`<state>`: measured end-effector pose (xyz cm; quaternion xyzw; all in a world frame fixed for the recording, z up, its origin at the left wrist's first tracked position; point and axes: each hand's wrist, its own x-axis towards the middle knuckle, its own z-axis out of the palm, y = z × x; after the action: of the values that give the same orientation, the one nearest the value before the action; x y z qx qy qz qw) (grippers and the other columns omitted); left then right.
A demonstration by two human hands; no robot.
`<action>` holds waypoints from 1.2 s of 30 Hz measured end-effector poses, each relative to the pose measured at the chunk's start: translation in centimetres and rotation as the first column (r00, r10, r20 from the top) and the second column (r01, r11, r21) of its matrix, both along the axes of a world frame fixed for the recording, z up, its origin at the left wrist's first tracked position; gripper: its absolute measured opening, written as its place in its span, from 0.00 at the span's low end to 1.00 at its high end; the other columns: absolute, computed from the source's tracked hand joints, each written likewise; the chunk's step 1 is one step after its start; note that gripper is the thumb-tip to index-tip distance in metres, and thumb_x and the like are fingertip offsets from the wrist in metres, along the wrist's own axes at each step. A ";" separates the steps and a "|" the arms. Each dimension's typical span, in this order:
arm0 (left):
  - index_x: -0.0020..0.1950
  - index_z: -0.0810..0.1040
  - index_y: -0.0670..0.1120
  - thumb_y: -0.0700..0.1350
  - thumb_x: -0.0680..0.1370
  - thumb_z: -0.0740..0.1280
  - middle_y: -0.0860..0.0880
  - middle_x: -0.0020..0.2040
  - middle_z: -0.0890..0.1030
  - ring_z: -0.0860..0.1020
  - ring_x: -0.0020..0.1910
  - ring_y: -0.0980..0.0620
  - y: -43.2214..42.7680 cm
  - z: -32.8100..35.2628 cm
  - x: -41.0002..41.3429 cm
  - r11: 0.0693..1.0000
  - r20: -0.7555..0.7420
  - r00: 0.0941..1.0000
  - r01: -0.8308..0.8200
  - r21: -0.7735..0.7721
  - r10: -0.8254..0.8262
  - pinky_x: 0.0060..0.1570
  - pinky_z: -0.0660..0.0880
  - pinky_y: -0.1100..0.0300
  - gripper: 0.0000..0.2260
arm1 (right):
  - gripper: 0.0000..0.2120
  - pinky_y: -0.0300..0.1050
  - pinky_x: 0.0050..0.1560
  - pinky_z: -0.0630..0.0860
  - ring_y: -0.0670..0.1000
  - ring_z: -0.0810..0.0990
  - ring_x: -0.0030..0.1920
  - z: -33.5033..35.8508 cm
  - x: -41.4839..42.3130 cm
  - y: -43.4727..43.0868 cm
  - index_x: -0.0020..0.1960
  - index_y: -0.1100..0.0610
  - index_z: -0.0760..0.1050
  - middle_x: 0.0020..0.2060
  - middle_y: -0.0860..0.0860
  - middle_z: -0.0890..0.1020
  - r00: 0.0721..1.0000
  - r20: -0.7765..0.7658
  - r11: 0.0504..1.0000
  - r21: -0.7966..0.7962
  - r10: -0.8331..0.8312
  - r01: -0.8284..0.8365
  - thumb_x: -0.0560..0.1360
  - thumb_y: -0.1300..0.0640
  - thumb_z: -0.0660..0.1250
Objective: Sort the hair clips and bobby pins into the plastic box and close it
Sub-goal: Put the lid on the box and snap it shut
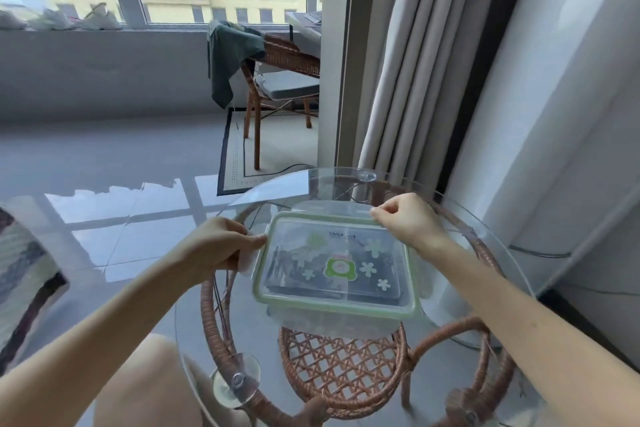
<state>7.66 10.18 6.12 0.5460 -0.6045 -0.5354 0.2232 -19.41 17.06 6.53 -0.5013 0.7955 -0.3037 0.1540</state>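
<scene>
Plastic box (pixel 341 307) sits mid-surface (pixel 242 329), lid (pixel 346 243) on, dark clips (pixel 287 267) showing through. Your left hand (pixel 221 243) grips the left latch flap (pixel 250 258); your right hand (pixel 408 218) pinches the far flap (pixel 332 206). You're at closing: next, probably snap each flap down.

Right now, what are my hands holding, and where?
Left hand grips the left flap of the lid; right hand pinches the far flap.
</scene>
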 end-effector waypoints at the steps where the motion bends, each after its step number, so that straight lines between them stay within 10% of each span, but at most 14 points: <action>1: 0.39 0.81 0.34 0.43 0.69 0.74 0.42 0.31 0.78 0.76 0.28 0.50 -0.1 -0.3 0.1 1.000 -0.006 1.000 -0.012 0.010 0.012 0.31 0.79 0.61 0.11 | 0.16 0.40 0.31 0.67 0.51 0.75 0.31 -0.1 0.1 -0.1 0.34 0.63 0.79 0.27 0.53 0.77 0.998 -0.063 1.000 0.006 -0.006 0.006 0.72 0.51 0.65; 6: 0.46 0.79 0.29 0.42 0.71 0.72 0.38 0.38 0.78 0.76 0.36 0.46 -0.7 -0.9 -0.3 0.999 -0.035 0.999 -0.032 0.038 0.033 0.39 0.80 0.55 0.15 | 0.14 0.43 0.31 0.64 0.52 0.69 0.29 -0.4 -0.3 -1.0 0.32 0.62 0.77 0.26 0.54 0.71 0.999 0.037 1.000 0.011 0.025 -0.026 0.71 0.54 0.66; 10: 0.42 0.80 0.35 0.40 0.73 0.69 0.41 0.36 0.81 0.80 0.32 0.49 -0.8 -1.3 -0.5 0.993 -0.080 0.995 -0.050 0.110 0.059 0.28 0.79 0.61 0.08 | 0.09 0.42 0.37 0.64 0.52 0.65 0.34 -0.1 -0.5 -1.6 0.34 0.58 0.74 0.30 0.55 0.67 0.970 0.240 0.999 -0.016 0.047 -0.044 0.71 0.57 0.68; 18: 0.38 0.81 0.36 0.39 0.73 0.69 0.45 0.34 0.81 0.80 0.26 0.54 -1.2 -1.4 -0.2 0.990 -0.097 0.991 -0.084 0.110 0.095 0.26 0.78 0.62 0.08 | 0.11 0.46 0.42 0.69 0.54 0.73 0.35 -0.1 -0.4 -2.8 0.32 0.59 0.72 0.31 0.55 0.69 0.975 0.216 0.998 0.030 0.052 -0.060 0.71 0.58 0.68; 22: 0.40 0.80 0.35 0.40 0.73 0.69 0.42 0.36 0.81 0.80 0.27 0.53 -1.2 -1.1 -0.7 0.993 -0.080 0.994 -0.070 0.100 0.078 0.27 0.78 0.62 0.08 | 0.11 0.48 0.51 0.76 0.64 0.79 0.53 -0.8 -1.0 -2.3 0.35 0.64 0.74 0.35 0.59 0.78 0.970 0.238 0.997 0.037 0.051 -0.062 0.72 0.58 0.68; 26: 0.42 0.80 0.34 0.40 0.73 0.69 0.41 0.37 0.81 0.80 0.29 0.51 -0.9 -1.1 -0.9 0.991 -0.092 0.994 -0.042 0.128 0.054 0.28 0.79 0.61 0.08 | 0.08 0.29 0.30 0.69 0.42 0.77 0.35 -1.0 -1.2 -1.8 0.37 0.58 0.72 0.30 0.51 0.78 0.958 0.278 0.998 -0.001 0.065 -0.068 0.73 0.60 0.68; 36: 0.39 0.80 0.35 0.40 0.73 0.69 0.43 0.33 0.80 0.80 0.25 0.54 -1.1 -1.2 -0.7 0.991 -0.086 0.995 -0.047 0.125 0.058 0.25 0.78 0.63 0.08 | 0.10 0.47 0.44 0.70 0.52 0.71 0.38 -1.5 -0.8 -2.2 0.36 0.60 0.76 0.33 0.55 0.72 0.973 0.223 0.999 -0.013 0.053 -0.052 0.72 0.55 0.68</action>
<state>6.97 9.06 4.88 0.5498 -0.5452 -0.5895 0.2302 -20.23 14.86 5.04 -0.4854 0.7586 -0.3566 0.2485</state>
